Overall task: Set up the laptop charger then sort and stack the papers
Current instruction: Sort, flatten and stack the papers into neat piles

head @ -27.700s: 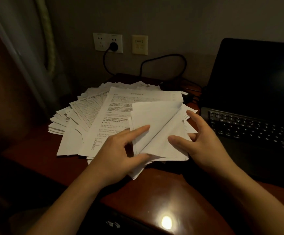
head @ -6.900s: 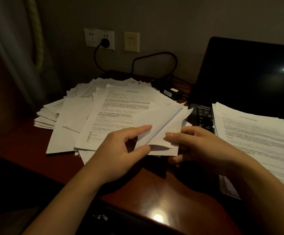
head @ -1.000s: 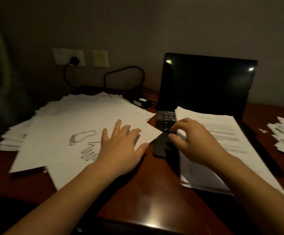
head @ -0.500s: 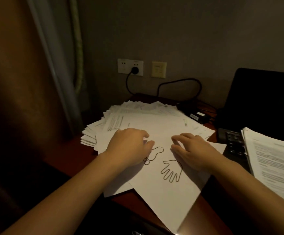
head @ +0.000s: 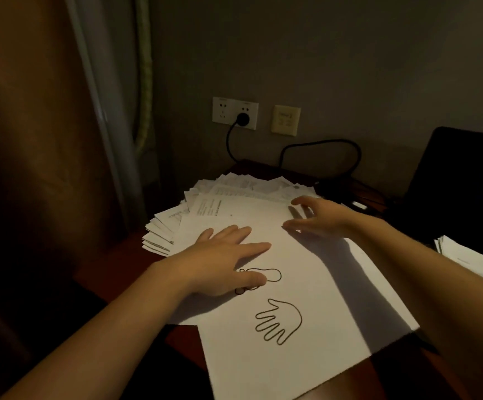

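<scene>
Left hand point(head: 223, 264), right hand point(head: 319, 219) over papers point(head: 263, 213) (loose pile)

The right hand point(head: 319, 217) has moved farther up the top sheet point(head: 306, 272).

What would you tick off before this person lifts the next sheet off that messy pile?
1. Charger plug seated in the wall socket: ok.
2. Cable reaching the laptop: cannot tell, its end is lost in the dark.
3. Left hand flat on the drawing sheet, pinning it: ok.
4. Right hand empty, fingers spread over the loose pile: ok.
5. Drawing sheet fully on the table: not ok. Its near corner looks to overhang the front edge and might slide.
</scene>
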`<state>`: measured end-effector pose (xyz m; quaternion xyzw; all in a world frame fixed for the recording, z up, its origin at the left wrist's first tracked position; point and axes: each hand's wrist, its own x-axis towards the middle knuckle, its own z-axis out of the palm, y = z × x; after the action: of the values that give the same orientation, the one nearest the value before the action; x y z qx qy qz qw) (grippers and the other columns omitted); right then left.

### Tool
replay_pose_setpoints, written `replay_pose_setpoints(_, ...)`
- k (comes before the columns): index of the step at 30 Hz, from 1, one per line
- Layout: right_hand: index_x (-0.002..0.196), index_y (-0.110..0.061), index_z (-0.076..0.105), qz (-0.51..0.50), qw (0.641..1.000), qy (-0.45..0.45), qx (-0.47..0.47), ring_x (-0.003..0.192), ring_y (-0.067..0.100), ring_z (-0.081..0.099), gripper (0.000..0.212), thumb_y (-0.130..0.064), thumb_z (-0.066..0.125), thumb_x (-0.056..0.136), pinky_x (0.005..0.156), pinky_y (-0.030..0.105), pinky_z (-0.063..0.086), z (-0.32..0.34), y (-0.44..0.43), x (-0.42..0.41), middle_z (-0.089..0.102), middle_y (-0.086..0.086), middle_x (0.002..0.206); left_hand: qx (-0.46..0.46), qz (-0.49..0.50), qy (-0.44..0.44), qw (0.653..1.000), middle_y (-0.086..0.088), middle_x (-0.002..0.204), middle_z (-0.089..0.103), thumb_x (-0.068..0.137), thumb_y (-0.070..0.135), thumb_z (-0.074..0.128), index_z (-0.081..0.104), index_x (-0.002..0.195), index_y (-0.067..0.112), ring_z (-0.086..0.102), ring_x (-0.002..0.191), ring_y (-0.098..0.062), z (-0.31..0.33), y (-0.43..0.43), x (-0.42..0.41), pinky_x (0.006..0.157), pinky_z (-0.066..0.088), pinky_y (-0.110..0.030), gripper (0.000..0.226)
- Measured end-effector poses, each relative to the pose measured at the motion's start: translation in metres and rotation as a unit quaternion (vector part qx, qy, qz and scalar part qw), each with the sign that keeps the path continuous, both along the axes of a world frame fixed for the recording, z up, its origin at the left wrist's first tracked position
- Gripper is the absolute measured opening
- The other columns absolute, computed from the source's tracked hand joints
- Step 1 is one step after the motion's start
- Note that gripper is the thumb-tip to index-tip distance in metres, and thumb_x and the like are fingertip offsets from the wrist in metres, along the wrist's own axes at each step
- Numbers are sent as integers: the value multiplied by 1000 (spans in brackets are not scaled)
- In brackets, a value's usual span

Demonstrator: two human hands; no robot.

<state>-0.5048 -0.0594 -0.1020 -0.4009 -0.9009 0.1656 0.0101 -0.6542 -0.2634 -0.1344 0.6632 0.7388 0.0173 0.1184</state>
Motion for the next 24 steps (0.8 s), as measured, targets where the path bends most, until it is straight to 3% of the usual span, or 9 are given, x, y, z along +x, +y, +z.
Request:
replay_pose_setpoints(5, 144, -25, 45, -18, 998, -42, 34, 128, 29, 52, 81, -71, 65, 80, 107, 44, 45, 0, 24, -27, 50, 9, 146, 7, -21, -32, 999, 17, 166, -12, 101, 56, 41, 24, 145, 66, -25, 150, -12, 3, 6, -18, 120, -16, -53, 48)
replay_pose_setpoints(10, 132, -19, 56, -11, 999, -44, -6, 111, 20, 53, 83, -76, 68, 72, 96, 34, 43, 12, 36, -26, 56, 1, 124, 0, -12, -35, 999, 16, 167, -12, 105, 44, 40, 33, 142, 65, -22, 151, -12, 12, 12, -38, 122, -11, -55, 43)
replay_pose_setpoints(12, 129, -20, 59, -8, 999, -30, -36, 109, 18, 56, 74, -68, 72, 75, 97, 33, 46, 16, 36, -23, 60, -1, 124, -2, -11, -28, 1000, 15, 167, -11, 106, 42, 39, 34, 141, 65, -21, 151, -13, 13, 17, -42, 122, -9, -55, 42)
replay_pose_setpoints(14, 123, -25, 62, -20, 992, -8, -127, 107, 21, 66, 58, -52, 80, 75, 97, 39, 55, 23, 35, -19, 69, -2, 119, -2, -8, -23, 1000, 14, 167, -10, 106, 42, 37, 36, 141, 64, -20, 152, -14, 14, 22, -42, 123, -8, -55, 42)
replay_pose_setpoints(16, 110, -31, 64, -25, 978, -10, -207, 96, 24, 72, 43, -38, 85, 73, 87, 42, 61, 28, 30, -14, 73, 1, 108, 1, 3, -6, 1000, 11, 168, -8, 108, 38, 37, 35, 141, 64, -18, 153, -16, 15, 28, -41, 123, -8, -54, 43)
replay_pose_setpoints(19, 104, -27, 65, -52, 972, 42, -227, 91, 24, 71, 30, -29, 82, 80, 67, 32, 61, 29, 19, -6, 71, 4, 104, 30, 53, 89, 994, 4, 168, -9, 107, 21, 42, 29, 147, 59, -15, 153, -24, 12, 33, -30, 121, -6, -58, 56)
replay_pose_setpoints(21, 102, -23, 64, -91, 965, 128, -212, 89, 23, 68, 28, -27, 82, 81, 60, 27, 56, 25, 11, 1, 68, 6, 103, 73, 101, 107, 986, 1, 169, -6, 107, 32, 39, 21, 152, 51, -10, 154, -28, 11, 31, -9, 119, -2, -62, 52)
replay_pose_setpoints(24, 103, -13, 65, -151, 933, 234, -227, 89, 28, 69, 29, -25, 81, 82, 67, 34, 59, 18, -3, 19, 69, 11, 100, 54, 131, 20, 990, 3, 168, -7, 103, 60, 22, 3, 157, 45, -10, 154, -26, 7, 26, 29, 119, -4, -62, 60)
